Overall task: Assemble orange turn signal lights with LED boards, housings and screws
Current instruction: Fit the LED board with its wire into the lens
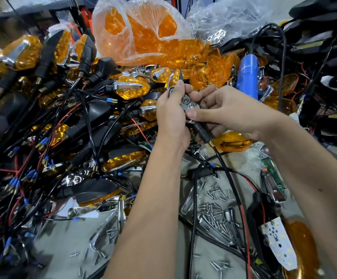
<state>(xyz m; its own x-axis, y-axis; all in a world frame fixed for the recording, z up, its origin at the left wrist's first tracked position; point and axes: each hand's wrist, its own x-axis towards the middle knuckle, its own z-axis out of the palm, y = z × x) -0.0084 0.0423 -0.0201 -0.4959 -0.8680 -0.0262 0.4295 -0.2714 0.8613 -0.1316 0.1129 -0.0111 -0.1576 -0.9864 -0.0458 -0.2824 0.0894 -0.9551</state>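
Above the desk's [66,244] middle, the left hand [170,115] and right hand [224,113] are pinching a chrome-reflector turn signal housing [189,103], its black stem [200,131] pointing toward loose screws [214,210].

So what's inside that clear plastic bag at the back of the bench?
The clear plastic bag holds loose orange lenses, visible through the film and at its open mouth. How many lie deeper inside is hidden by the crumpled plastic and the lenses in front.

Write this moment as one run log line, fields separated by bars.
left hand: grips light unit | right hand: pinches same unit | screws: loose below
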